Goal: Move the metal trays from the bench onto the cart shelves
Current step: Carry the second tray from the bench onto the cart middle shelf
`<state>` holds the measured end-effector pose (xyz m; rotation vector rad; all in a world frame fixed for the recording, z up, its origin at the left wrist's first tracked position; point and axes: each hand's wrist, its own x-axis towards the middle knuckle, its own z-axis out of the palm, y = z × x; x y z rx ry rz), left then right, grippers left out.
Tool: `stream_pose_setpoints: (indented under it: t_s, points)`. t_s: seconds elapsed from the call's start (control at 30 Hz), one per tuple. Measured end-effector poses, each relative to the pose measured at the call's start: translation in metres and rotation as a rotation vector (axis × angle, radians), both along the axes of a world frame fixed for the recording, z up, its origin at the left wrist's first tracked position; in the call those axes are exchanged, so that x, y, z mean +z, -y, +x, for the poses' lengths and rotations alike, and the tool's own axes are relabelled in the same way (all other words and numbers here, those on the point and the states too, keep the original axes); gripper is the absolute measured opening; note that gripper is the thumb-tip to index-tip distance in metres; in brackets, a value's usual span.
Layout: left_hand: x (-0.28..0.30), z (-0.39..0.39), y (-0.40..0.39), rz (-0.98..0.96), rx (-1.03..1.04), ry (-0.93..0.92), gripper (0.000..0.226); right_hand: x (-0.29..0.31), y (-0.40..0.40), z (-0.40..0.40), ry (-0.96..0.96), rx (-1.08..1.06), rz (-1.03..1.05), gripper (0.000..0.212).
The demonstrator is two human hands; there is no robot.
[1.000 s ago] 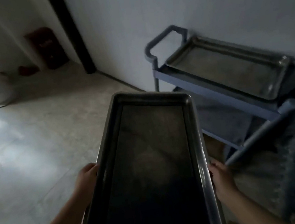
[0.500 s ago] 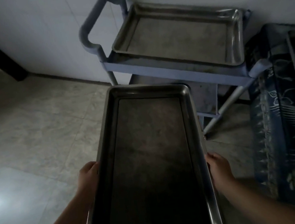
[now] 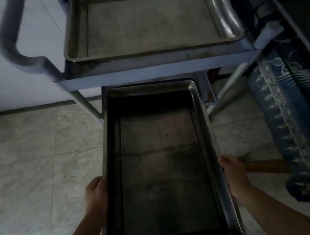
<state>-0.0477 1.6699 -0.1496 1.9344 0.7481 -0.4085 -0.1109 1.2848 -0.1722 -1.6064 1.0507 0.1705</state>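
— Where's our tray [image 3: 162, 168] relative to the cart [image 3: 155, 71]?

— We hold it just in front of the cart, long axis pointing straight at it, far end nosing under the top shelf toward the lower shelf [image 3: 205, 88].

— Our grip?

— Left hand [image 3: 97, 194] and right hand [image 3: 235, 177] each clasp a long rim, level with each other, near our end.

— The top shelf?

— It already carries another tray [image 3: 148, 18], so we judge ours slides in lengthwise below.

A metal tray [image 3: 148, 20] is carried on the top shelf [image 3: 159, 71] of a grey cart [image 3: 22, 60]. The cart is stood on a tiled floor [image 3: 27, 165]; the lower shelf [image 3: 206, 88] is largely hidden, apparently bare.
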Motion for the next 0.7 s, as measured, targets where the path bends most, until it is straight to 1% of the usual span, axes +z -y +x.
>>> stream_pose_setpoints:
  t_s: [0.17, 0.3, 0.4, 0.57, 0.7]
  points:
    - [-0.048, 0.057, 0.001, -0.005, -0.025, 0.024, 0.022, -0.043, 0.002, 0.052, 0.008, -0.009, -0.064, 0.028]
    - [-0.091, 0.098, 0.009, -0.055, 0.014, 0.051, 0.022, -0.085, 0.018, 0.105, 0.056, 0.014, -0.119, 0.026]
    - [-0.118, 0.13, 0.022, -0.108, 0.028, 0.08, 0.022, -0.114, 0.035, 0.145, 0.089, 0.05, -0.122, 0.023]
    - [-0.15, 0.168, 0.049, -0.156, 0.011, 0.12, 0.028, -0.158, 0.065, 0.205, 0.188, 0.058, -0.133, 0.021]
    - [-0.162, 0.188, 0.066, -0.219, 0.007, 0.157, 0.027, -0.183, 0.082, 0.242, 0.277, 0.05, -0.078, 0.018]
